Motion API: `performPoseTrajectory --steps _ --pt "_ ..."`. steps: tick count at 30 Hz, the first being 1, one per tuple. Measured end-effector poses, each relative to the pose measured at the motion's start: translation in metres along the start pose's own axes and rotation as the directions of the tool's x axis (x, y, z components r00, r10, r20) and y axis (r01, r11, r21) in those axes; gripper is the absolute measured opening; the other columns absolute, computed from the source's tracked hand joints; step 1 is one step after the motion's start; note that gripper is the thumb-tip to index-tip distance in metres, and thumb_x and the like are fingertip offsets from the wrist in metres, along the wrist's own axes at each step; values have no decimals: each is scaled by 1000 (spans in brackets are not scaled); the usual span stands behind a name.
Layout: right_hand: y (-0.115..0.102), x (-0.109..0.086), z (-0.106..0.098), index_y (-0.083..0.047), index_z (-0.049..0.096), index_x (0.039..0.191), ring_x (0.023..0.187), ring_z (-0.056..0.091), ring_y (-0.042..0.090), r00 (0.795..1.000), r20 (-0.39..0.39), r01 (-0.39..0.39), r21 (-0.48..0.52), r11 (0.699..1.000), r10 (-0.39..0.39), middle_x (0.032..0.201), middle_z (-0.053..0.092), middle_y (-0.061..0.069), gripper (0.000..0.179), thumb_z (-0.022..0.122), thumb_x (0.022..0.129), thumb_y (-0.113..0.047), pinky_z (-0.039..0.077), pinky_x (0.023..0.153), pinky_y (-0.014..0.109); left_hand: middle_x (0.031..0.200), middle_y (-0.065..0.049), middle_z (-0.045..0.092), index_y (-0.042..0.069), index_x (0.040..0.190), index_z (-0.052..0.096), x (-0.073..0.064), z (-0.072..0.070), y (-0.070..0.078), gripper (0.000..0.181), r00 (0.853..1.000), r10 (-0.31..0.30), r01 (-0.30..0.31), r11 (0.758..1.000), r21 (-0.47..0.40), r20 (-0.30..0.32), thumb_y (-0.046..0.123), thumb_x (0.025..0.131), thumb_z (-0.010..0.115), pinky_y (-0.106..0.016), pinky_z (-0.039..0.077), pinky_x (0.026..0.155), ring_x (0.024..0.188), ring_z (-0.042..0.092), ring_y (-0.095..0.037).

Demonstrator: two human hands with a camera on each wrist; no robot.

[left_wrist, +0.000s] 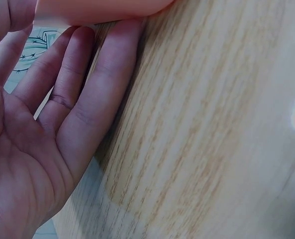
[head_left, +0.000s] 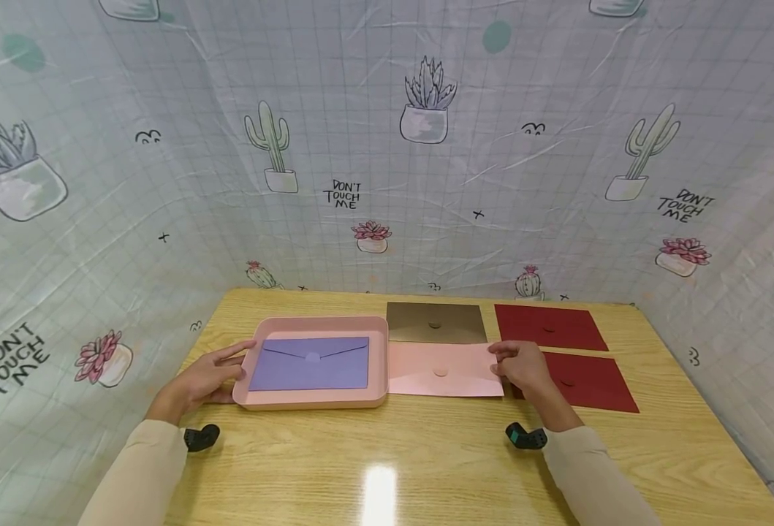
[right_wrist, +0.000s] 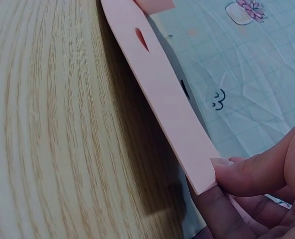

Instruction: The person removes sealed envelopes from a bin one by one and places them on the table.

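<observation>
Cactus-print sheeting backs a wooden table. One purple envelope already lies inside the pink tray. The left hand, fingers straight, steadies the tray's left wall. The right hand pinches the right edge of a pink envelope, which lies just beside the tray; the wrist view shows this edge lifted off the table. A brown envelope and two dark red envelopes remain flat behind and to the right, untouched.
</observation>
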State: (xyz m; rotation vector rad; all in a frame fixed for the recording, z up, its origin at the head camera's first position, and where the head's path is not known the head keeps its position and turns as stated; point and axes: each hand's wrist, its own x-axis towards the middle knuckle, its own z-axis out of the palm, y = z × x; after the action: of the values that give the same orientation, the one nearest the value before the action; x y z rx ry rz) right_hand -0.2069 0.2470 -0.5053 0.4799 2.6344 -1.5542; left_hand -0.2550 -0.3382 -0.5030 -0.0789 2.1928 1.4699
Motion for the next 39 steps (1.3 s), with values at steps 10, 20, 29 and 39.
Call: performPoseTrajectory --steps 10,20,29,39 --pt "1 4 2 1 74 121 75 65 19 1000 -12 7 -13 1000 -7 99 66 15 31 72 90 1 58 67 28 169 -25 28 25 167 25 -1 -4 -2 82 999 24 -24 1000 -4 21 15 98 66 -39 63 79 109 67 -20" --pt "2 4 1 3 74 119 73 65 19 1000 -9 21 7 1000 -21 93 64 12 31 72 88 4 62 66 30 168 -25 31 27 167 26 -1 0 -2 83 1000 0 0 1000 0 1 15 95 67 -40 63 80 108 67 -21" --pt "0 4 0 1 75 119 75 65 22 999 -9 36 -39 999 -36 95 65 15 31 72 89 3 62 68 31 168 -24 30 26 167 27 0 -1 -2 81 1000 10 -10 1000 1 2 14 97 67 -40 63 78 110 67 -20" --pt "1 5 2 0 76 120 80 64 23 1000 -1 24 -68 997 -24 95 65 14 32 73 89 1 61 68 30 169 -25 27 26 167 25 -2 -1 -2 81 1000 20 -20 1000 20 12 15 98 66 -39 62 76 110 66 -20"
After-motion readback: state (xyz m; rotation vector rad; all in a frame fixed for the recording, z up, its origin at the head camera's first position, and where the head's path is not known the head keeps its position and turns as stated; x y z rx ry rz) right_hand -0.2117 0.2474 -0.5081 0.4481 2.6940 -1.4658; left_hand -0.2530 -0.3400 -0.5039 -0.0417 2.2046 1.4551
